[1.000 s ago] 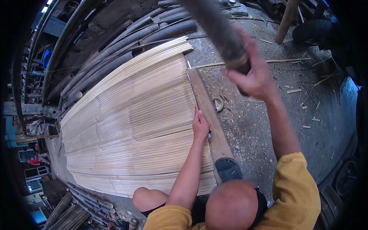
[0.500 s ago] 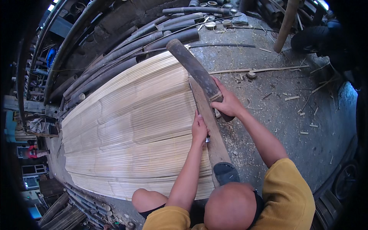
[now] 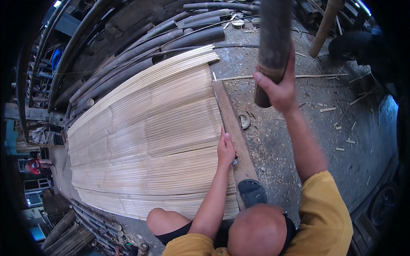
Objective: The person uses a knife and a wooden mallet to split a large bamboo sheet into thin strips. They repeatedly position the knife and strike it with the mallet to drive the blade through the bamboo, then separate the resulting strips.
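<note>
My left hand (image 3: 226, 150) is closed round a long, narrow knife (image 3: 218, 100), its dark blade lying along the boundary between the pale slats and a board. A thick, dark bamboo pole piece (image 3: 273, 40) is gripped in my right hand (image 3: 278, 88), lifted off the board and apart from the knife. The split bamboo slats (image 3: 141, 136), laid side by side in a wide sheet, spread to the left of my left hand. Their right ends meet the wooden board (image 3: 235, 123), which runs from far to near beside my slippered foot (image 3: 252, 192).
Dark bamboo poles (image 3: 171, 40) lie beyond the slats. Wood chips and offcuts litter the concrete floor (image 3: 316, 128) on the right, with a round bamboo ring (image 3: 244, 120) by the board. A brown post (image 3: 324, 32) stands far right. Someone in red (image 3: 34, 165) is far left.
My right hand has swung the bamboo pole piece up and to the right, away from the board. My left hand has shifted slightly nearer and rightward, still holding the knife.
</note>
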Demonstrator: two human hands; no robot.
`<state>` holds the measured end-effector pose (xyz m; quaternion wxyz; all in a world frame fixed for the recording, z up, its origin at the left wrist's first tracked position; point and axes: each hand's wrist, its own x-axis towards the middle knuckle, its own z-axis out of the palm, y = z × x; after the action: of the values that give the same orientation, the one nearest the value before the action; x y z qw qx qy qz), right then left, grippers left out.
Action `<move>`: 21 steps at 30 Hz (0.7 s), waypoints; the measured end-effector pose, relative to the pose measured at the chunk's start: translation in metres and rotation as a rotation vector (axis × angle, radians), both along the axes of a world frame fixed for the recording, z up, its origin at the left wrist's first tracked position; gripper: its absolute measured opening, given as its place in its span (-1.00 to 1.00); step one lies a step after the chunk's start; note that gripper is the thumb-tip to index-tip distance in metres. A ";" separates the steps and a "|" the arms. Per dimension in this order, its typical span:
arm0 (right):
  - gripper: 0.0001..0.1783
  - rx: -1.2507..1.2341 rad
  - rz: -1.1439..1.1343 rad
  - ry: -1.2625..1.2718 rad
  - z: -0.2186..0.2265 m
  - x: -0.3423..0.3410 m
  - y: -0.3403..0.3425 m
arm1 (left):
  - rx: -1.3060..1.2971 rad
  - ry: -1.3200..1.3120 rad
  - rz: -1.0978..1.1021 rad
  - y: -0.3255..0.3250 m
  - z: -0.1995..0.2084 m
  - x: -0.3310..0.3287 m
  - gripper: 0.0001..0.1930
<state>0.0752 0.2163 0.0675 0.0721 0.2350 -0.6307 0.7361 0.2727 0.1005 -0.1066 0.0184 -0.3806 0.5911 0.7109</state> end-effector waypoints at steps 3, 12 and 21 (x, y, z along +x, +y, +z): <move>0.19 0.737 0.024 0.113 -0.144 0.001 0.043 | 0.033 -0.016 -0.079 0.027 0.000 -0.002 -0.42; 0.20 0.690 0.268 -0.060 -0.032 -0.008 -0.023 | 0.053 -0.037 -0.014 -0.002 0.008 -0.022 -0.43; 0.06 0.879 0.028 -0.203 -0.139 0.050 0.076 | -0.172 0.082 0.049 0.010 -0.015 -0.004 -0.47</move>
<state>0.1248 0.2922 -0.0713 -0.1068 0.1786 -0.8840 0.4185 0.2690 0.1108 -0.1219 -0.0558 -0.3657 0.6408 0.6727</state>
